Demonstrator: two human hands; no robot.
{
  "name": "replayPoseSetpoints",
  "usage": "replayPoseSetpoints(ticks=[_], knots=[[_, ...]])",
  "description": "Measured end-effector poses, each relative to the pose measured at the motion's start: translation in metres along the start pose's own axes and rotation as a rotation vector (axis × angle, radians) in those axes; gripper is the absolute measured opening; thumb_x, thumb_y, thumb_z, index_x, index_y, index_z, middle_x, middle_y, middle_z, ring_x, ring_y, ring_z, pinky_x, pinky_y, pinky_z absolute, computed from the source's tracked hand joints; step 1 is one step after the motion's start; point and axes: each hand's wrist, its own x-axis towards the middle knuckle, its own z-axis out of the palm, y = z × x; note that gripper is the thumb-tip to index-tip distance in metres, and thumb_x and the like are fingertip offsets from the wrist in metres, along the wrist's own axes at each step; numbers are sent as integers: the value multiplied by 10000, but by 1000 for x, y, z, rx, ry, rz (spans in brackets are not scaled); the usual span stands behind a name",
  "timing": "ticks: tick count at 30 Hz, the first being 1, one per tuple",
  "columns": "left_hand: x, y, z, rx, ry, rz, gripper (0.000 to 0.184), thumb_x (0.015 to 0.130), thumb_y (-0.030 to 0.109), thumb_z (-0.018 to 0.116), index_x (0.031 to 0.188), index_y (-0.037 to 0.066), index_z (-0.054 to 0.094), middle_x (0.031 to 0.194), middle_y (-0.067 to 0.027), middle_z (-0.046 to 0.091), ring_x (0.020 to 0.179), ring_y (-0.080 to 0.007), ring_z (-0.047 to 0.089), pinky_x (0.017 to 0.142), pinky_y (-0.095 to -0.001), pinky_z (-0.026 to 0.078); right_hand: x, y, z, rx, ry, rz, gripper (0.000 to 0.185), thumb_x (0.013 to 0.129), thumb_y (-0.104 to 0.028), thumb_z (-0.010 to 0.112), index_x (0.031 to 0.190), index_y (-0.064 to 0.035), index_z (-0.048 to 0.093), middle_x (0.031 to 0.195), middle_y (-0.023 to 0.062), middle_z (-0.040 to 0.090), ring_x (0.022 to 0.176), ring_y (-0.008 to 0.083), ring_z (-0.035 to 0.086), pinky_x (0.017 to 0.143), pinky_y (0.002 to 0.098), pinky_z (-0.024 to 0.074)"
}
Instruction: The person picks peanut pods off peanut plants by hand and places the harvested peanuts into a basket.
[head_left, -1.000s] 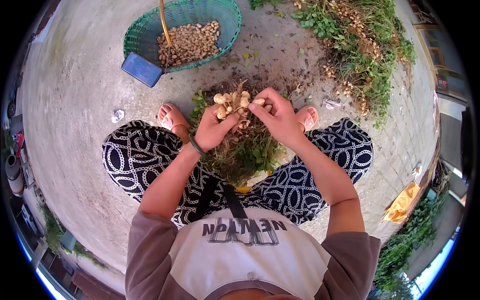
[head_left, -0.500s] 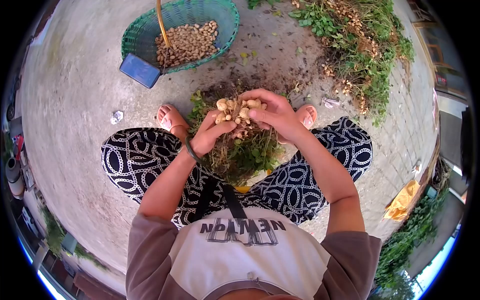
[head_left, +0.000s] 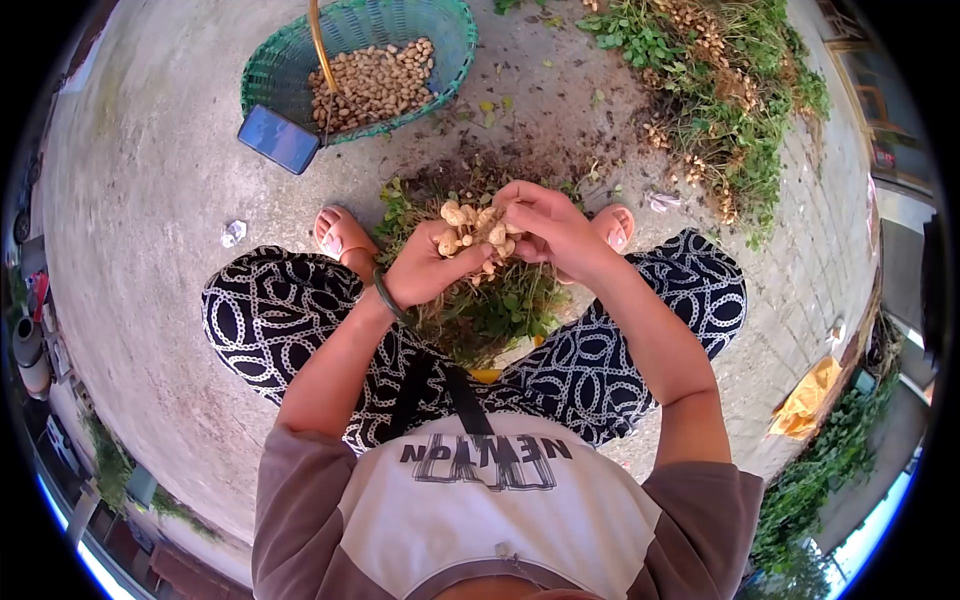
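A cluster of pale peanuts (head_left: 455, 217) on thin roots sits between my hands, above a heap of peanut plants (head_left: 490, 320) that lies between my feet. My left hand (head_left: 425, 265) is wrapped round the cluster from the left, thumb across its near side. From the right, my right hand (head_left: 548, 230) has its fingers curled and pinched at the cluster's edge, against the peanuts. Its fingertips are partly hidden, so I cannot tell whether a pod is loose in them. Leaves and stems spread out beneath both hands.
A green woven basket (head_left: 262, 75) holding many peanuts stands at the upper left, with a phone (head_left: 278, 139) at its near rim. A large pile of pulled peanut plants (head_left: 720, 110) lies at the upper right. Crumpled white paper (head_left: 233, 233) is on the concrete to the left.
The peanut cluster has turned and shifted slightly right. My left hand has rolled inward round it, and the right fingers have drawn closer together on its edge.
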Motion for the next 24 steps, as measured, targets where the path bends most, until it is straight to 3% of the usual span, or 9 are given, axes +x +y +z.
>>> replayPoseSetpoints(ticks=[3, 4, 9, 12, 17, 20, 21, 24], knots=[[0, -2, -2, 137, -65, -3, 149, 918, 126, 630, 973, -10, 656, 820, 9, 656, 737, -38, 572, 625, -254, 482, 3, 6, 3, -115, 0, 39, 269, 1002, -349, 498, 979, -86, 551, 729, -49, 460, 560, 30, 400, 480, 187, 283], [1, -2, 3, 136, -38, 35, 171, 889, 164, 668, 930, -2, 661, 753, -27, 660, 665, -78, 584, 602, -285, 475, 5, 9, 4, -128, 24, 70, 270, 998, -355, 506, 967, -91, 550, 728, -53, 456, 571, 25, 398, 483, 186, 284], [1, -9, 0, 605, -61, 88, 229, 858, 209, 690, 893, -4, 615, 695, -100, 612, 598, -171, 578, 581, -330, 452, 7, 10, 9, -266, 154, 134, 237, 957, -318, 594, 934, -82, 586, 714, -60, 475, 567, 14, 400, 468, 192, 294], [2, -14, 3, 503, 52, 128, 252, 863, 228, 684, 899, -10, 606, 706, -130, 613, 599, -230, 581, 587, -357, 453, 11, 17, 6, -177, 199, 68, 221, 952, -303, 607, 933, -83, 590, 707, -67, 471, 569, 9, 390, 470, 184, 287], [0, -12, 7, 380, 131, 195, 172, 917, 156, 630, 918, -14, 602, 715, -33, 603, 644, -76, 533, 585, -284, 448, 12, 8, 23, -53, 274, 26, 210, 967, -286, 581, 962, -77, 593, 700, -64, 465, 545, 8, 384, 450, 182, 265], [-1, -1, 11, 244, 176, 214, 226, 892, 210, 659, 854, -9, 620, 642, -101, 598, 555, -160, 551, 551, -337, 448, 9, 1, 26, 120, 222, 64, 206, 968, -274, 578, 963, -69, 592, 689, -57, 472, 528, 10, 382, 444, 185, 264], [-2, 3, 12, 215, 174, 196, 221, 899, 201, 655, 857, -13, 620, 644, -83, 598, 565, -134, 536, 546, -326, 444, 8, 0, 25, 191, 191, 77, 205, 968, -270, 577, 963, -65, 592, 684, -54, 475, 522, 11, 380, 442, 186, 264], [-6, 8, 12, 163, 174, 163, 211, 916, 179, 642, 860, -23, 618, 653, -37, 598, 591, -71, 502, 530, -298, 432, 15, 10, 25, -231, 291, -154, 219, 973, -275, 563, 993, -59, 588, 646, -50, 464, 492, 18, 350, 429, 203, 251]])
